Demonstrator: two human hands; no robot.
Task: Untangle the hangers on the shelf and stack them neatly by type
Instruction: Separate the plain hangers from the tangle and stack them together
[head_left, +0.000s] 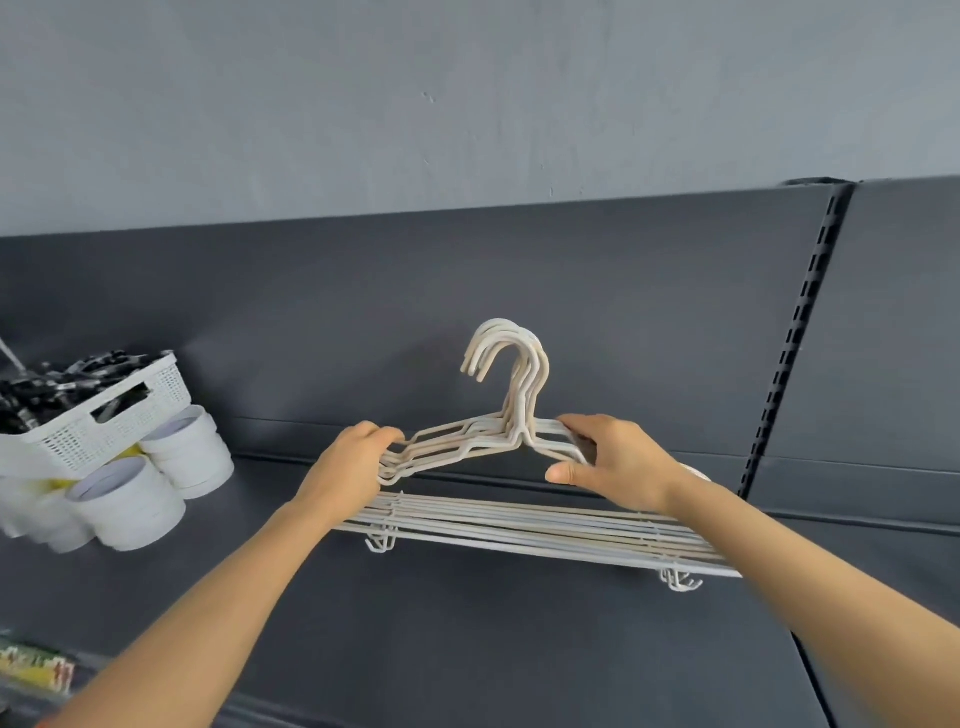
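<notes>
Head view: gripping hangers (519, 530) on shelf (467, 649).
Clamped by left hand (353, 460) at 9 o'clock, right hand (618, 462) at 3.

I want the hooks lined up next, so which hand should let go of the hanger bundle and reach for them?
Right, probably. The right hand holds the hanger bundle just beside the neck under the hooks; the left hand grips the far shoulder ends.

A single head-worn wide-angle view, set close in, faces forward and slightly down onto the dark shelf (519, 649) in the lower frame, the grey wall (311, 104) across the top
</notes>
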